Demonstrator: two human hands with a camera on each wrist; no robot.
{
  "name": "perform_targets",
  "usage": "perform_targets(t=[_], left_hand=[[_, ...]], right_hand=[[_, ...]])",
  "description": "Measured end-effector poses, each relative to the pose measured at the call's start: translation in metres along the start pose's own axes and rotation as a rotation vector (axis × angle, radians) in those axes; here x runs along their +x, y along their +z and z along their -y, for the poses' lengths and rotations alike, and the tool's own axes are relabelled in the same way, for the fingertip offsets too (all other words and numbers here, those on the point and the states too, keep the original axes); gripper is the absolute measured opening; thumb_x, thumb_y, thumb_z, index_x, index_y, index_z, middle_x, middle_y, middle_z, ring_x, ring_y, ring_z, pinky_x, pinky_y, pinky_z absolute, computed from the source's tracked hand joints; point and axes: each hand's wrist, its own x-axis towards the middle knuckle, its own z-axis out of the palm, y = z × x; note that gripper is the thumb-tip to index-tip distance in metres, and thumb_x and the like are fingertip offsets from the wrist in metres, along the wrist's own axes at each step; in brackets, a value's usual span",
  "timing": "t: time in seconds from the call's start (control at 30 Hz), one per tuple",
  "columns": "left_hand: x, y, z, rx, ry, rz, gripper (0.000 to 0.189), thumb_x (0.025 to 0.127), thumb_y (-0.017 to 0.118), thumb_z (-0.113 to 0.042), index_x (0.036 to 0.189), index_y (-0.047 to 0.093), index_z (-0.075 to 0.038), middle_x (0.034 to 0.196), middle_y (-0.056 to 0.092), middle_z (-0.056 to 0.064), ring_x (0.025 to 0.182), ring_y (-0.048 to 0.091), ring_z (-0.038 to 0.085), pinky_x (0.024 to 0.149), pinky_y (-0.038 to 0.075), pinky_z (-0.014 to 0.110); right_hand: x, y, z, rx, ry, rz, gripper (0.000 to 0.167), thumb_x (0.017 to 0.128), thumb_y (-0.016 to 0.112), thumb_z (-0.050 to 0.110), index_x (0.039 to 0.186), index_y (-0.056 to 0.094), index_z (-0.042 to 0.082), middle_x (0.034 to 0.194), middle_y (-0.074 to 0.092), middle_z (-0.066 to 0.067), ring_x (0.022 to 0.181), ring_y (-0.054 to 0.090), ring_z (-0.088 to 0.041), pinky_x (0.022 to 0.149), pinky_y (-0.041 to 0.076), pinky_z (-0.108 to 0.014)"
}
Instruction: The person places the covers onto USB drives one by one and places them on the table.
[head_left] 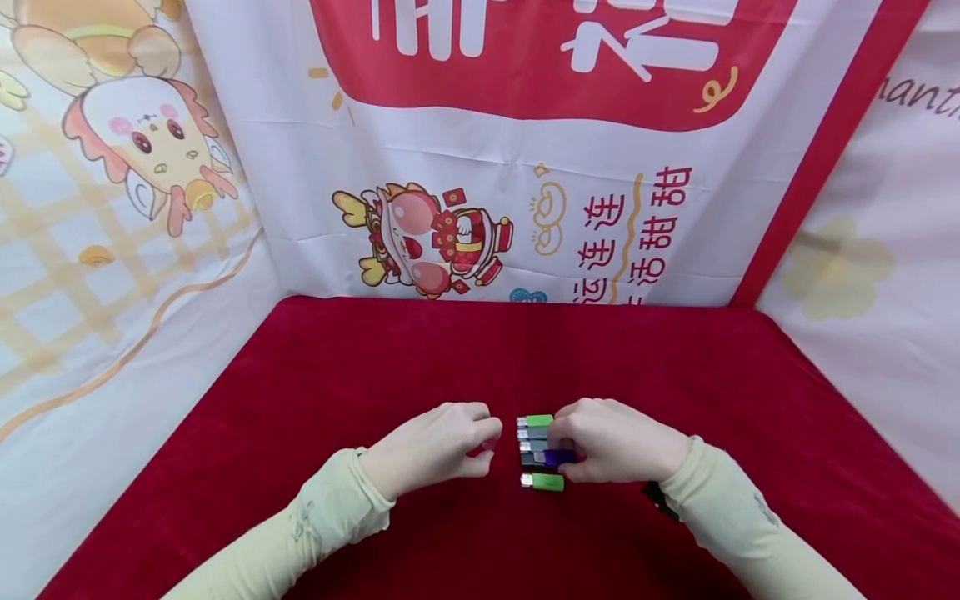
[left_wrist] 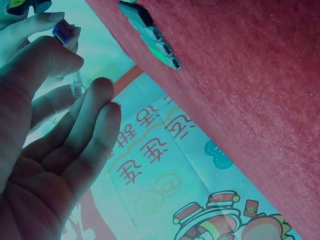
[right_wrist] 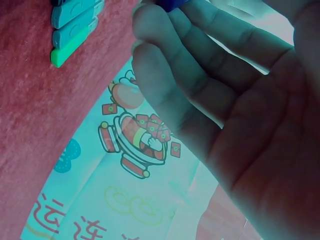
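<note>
My right hand [head_left: 618, 442] pinches a purple USB flash drive [head_left: 557, 457] between thumb and fingers, its metal plug pointing left. Between the thumb and fingers of my left hand [head_left: 438, 446] is a small clear cap [left_wrist: 77, 86], just left of the row. Side by side on the cloth lie a green USB flash drive [head_left: 538, 420], two grey-blue ones [head_left: 533, 433] and a dark one [head_left: 528, 461], partly covered by my right hand and the purple drive. Nearer to me, slightly apart, lies another green USB flash drive [head_left: 547, 482].
A dark red cloth [head_left: 390, 358] covers the table. Behind it hangs a printed white and red backdrop [head_left: 480, 150], with printed side sheets at left and right. Something black [head_left: 660, 498] shows beneath the right wrist.
</note>
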Motion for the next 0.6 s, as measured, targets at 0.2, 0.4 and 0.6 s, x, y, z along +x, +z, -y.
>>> perform_targets(t=[0.2, 0.4, 0.6], left_hand=[[0.0004, 0.0012, -0.0013, -0.011, 0.021, -0.035, 0.014, 0.083, 0.07, -0.011, 0.079, 0.058, -0.015, 0.074, 0.046, -0.009, 0.064, 0.042, 0.003, 0.059, 0.036, 0.013], [0.0014, 0.0029, -0.0034, -0.021, 0.044, -0.066, 0.009, 0.083, 0.068, -0.009, 0.083, 0.06, -0.013, 0.079, 0.05, -0.005, 0.068, 0.043, 0.003, 0.061, 0.037, 0.011], [0.0018, 0.0075, -0.0056, -0.101, 0.061, -0.094, 0.01, 0.083, 0.068, -0.006, 0.087, 0.061, -0.011, 0.082, 0.052, -0.002, 0.069, 0.044, 0.002, 0.063, 0.037, 0.009]], right_hand=[[0.0012, 0.0015, 0.0014, -0.011, -0.015, -0.044, 0.013, 0.08, 0.08, 0.016, 0.083, 0.068, 0.017, 0.077, 0.058, 0.012, 0.061, 0.048, -0.001, 0.055, 0.044, -0.018], [0.0023, 0.0035, 0.0036, -0.019, -0.028, -0.083, 0.014, 0.079, 0.082, 0.017, 0.087, 0.07, 0.016, 0.079, 0.059, 0.011, 0.062, 0.049, -0.003, 0.056, 0.045, -0.018], [0.0035, 0.0041, 0.004, -0.029, -0.038, -0.106, 0.014, 0.079, 0.082, 0.016, 0.087, 0.07, 0.015, 0.077, 0.057, 0.011, 0.06, 0.047, -0.001, 0.055, 0.044, -0.017]])
